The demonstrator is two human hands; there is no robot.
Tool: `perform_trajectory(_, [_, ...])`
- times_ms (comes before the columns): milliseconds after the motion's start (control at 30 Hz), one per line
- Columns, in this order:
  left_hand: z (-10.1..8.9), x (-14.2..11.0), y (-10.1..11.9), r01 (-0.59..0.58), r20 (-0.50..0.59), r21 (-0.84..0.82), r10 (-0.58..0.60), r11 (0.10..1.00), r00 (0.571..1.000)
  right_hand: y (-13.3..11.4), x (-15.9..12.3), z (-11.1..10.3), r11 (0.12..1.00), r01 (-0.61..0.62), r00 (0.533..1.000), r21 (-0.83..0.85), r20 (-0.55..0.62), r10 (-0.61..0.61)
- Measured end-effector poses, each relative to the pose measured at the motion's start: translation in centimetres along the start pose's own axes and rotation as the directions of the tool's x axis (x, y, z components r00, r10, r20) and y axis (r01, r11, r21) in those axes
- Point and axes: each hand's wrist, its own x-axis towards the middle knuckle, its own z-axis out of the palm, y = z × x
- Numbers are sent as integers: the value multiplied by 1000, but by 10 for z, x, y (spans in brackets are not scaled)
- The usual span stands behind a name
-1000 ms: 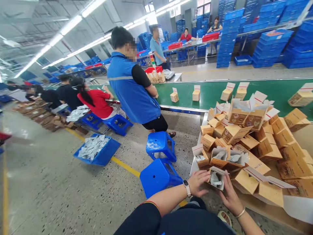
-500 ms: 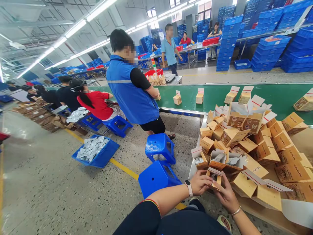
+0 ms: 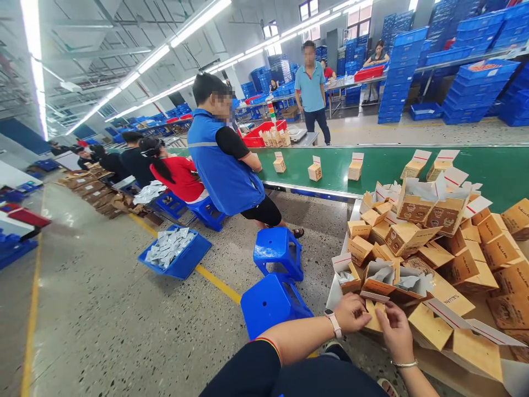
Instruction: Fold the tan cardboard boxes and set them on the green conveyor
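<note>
Both hands are at a small tan cardboard box point(image 3: 374, 310) near the table's front corner. The thumb and fingers of my left hand point(image 3: 349, 313) are closed on its left flap. On the opposite side, my right hand point(image 3: 397, 329) grips the other flap, thumb towards the middle. The two side flaps lean inward over the opening, and a white lid flap with a red line stands up behind them. The contents are hidden now. Just behind it are open boxes holding silver pouches point(image 3: 409, 282).
Many tan boxes point(image 3: 440, 256) are heaped on the table to the right. A green conveyor belt point(image 3: 339, 160) carries several upright boxes. Blue stools point(image 3: 270, 306) stand at left, beyond them a blue crate point(image 3: 194, 259) of silver pouches. A co-worker in a blue vest point(image 3: 223, 165) stands at the belt.
The box's side flaps have been folded inward, covering the silver pouch seen inside earlier. My fingers have moved onto the flaps. A person in light blue has walked right, behind the belt.
</note>
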Motion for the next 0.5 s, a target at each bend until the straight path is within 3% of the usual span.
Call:
perform_trajectory(67, [15,-8,2,177,-125,-84,-186,981,974,5,1,4,994,-90,995,58,-24,92])
perform_trajectory(133, [29,-14,2,323,-221,-152,-350,934,910,11,4,4,990,-130,991,47,24,129])
perform_trajectory(233, [40,-14,-3,434,-289,-231,-487,871,824,15,8,-2,984,-178,980,9,96,176])
perform_trajectory(300, [41,-9,-7,453,-243,-283,-520,845,819,11,8,-4,967,-253,958,15,143,249])
perform_trajectory(367, [38,-3,-8,455,-140,-328,-520,827,843,3,5,-3,949,-317,932,8,189,310])
perform_trajectory(500, [28,-2,-4,489,-18,-389,-537,781,844,-14,-2,4,944,-325,926,-47,188,328])
